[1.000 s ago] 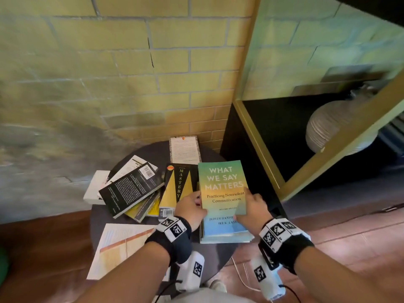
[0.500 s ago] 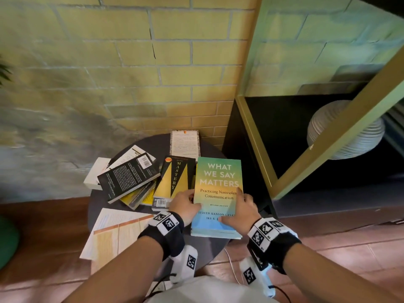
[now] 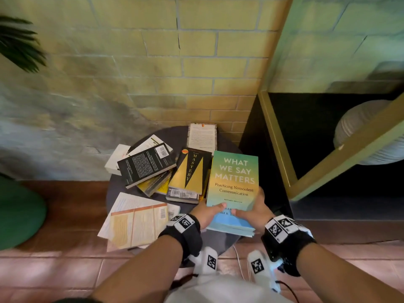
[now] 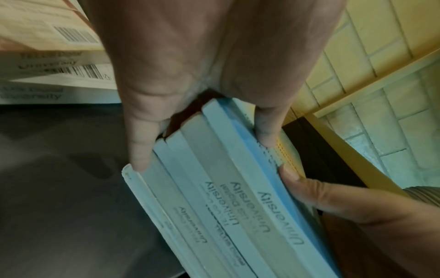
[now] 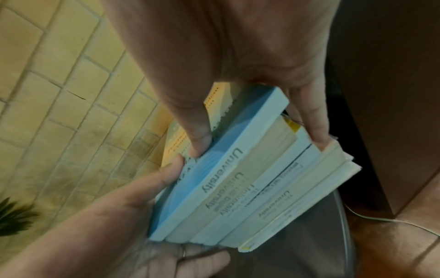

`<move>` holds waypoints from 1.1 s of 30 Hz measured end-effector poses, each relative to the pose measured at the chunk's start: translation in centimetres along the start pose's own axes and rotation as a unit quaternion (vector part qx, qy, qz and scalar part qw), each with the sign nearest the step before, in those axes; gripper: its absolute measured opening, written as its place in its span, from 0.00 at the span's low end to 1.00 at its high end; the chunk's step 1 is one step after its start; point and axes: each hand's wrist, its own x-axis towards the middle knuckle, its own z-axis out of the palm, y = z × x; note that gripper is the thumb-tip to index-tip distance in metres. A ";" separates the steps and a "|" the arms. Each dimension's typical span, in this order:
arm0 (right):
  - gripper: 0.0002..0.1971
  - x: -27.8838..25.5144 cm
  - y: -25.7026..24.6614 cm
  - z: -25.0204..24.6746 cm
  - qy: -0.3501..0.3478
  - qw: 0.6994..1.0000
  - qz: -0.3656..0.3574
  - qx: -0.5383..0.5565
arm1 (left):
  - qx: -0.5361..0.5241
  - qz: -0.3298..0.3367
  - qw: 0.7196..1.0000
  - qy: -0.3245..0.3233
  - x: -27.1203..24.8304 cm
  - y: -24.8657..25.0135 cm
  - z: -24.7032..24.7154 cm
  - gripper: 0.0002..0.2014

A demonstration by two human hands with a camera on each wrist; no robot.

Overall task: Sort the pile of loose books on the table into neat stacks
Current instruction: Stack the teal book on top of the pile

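Note:
A stack of several paperbacks point(image 3: 234, 178), topped by the green-blue "What We Say Matters", sits at the right of the small round dark table point(image 3: 118, 189). My left hand point(image 3: 209, 212) and right hand point(image 3: 254, 207) both grip its near end, thumbs on the cover and fingers underneath. The wrist views show the stamped page edges of the stack point(image 4: 226, 206) point(image 5: 238, 188) pinched between thumb and fingers. Loose on the table lie a "Mastery" book point(image 3: 190, 171), a black book point(image 3: 146, 165) over yellow ones, a white book point(image 3: 202, 136) and a cream booklet point(image 3: 135, 221).
A black cabinet with a gold frame point(image 3: 277, 149) stands right against the table, with a ribbed white vase point(image 3: 367, 132) inside. The brick wall is close behind. A green round object point(image 3: 19, 211) sits on the floor at left. A thin cable point(image 3: 237, 252) runs under the table.
Both hands have slid from the sides of the stack to its near end, thumbs coming onto the cover. The stack's near end looks raised a little off the table.

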 end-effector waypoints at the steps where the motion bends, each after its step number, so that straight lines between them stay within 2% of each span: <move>1: 0.62 0.5 0.4 0.2 0.005 1.000 0.005 0.005 | 0.006 0.007 1.000 -0.001 0.1 0.0 0.0 0.22; 4: 0.68 0.0 -0.6 0.4 0.030 0.999 0.010 -0.029 | 0.051 0.020 0.999 -0.005 0.2 -0.1 -0.2 0.23; 7: 0.64 -1.5 -2.7 0.5 0.084 0.985 -0.060 -0.140 | 0.093 0.036 0.995 0.004 0.6 -0.4 -0.8 0.28; 11: 0.58 -2.2 -5.0 0.5 0.136 0.943 -0.138 -0.271 | 0.105 0.042 0.993 0.026 1.0 -0.9 -3.1 0.34; 13: 0.50 -2.2 -6.5 0.8 0.128 0.940 -0.174 -0.266 | 0.076 0.022 0.996 0.051 1.3 -1.2 -5.0 0.35; 16: 0.31 -2.2 -8.7 2.4 0.090 0.946 -0.221 -0.221 | 0.017 -0.010 0.992 0.125 1.8 -2.3 -8.1 0.24; 18: 0.23 -2.3 -9.8 4.2 0.069 0.952 -0.236 -0.185 | -0.029 -0.028 0.987 0.153 2.1 -3.1 -10.2 0.20; 20: 0.18 -2.4 -10.6 6.2 0.043 0.962 -0.225 -0.147 | -0.052 -0.047 0.987 0.145 3.0 -4.0 -12.0 0.18; 22: 0.15 -2.3 -10.9 8.6 -0.003 0.978 -0.176 -0.114 | -0.076 -0.070 0.984 0.142 4.9 -5.1 -13.5 0.14; 24: 0.13 -1.8 -10.7 11.0 -0.051 0.988 -0.112 -0.093 | -0.097 -0.077 0.983 0.136 4.2 -4.1 -14.1 0.08; 26: 0.14 -0.9 -10.0 13.0 -0.076 0.989 -0.070 -0.104 | -0.105 -0.068 0.986 0.108 3.9 -3.0 -14.5 0.07; 29: 0.17 -0.3 -9.4 14.8 -0.091 0.981 -0.018 -0.172 | -0.107 -0.078 0.989 0.066 3.7 -1.5 -14.8 0.09; 31: 0.17 0.4 -8.4 15.8 -0.086 0.983 0.019 -0.159 | -0.104 -0.102 0.988 0.052 3.5 -0.6 -14.9 0.13; 33: 0.19 0.9 -7.4 16.9 -0.076 0.985 0.056 -0.142 | -0.073 -0.115 0.990 0.033 3.4 0.1 -15.0 0.12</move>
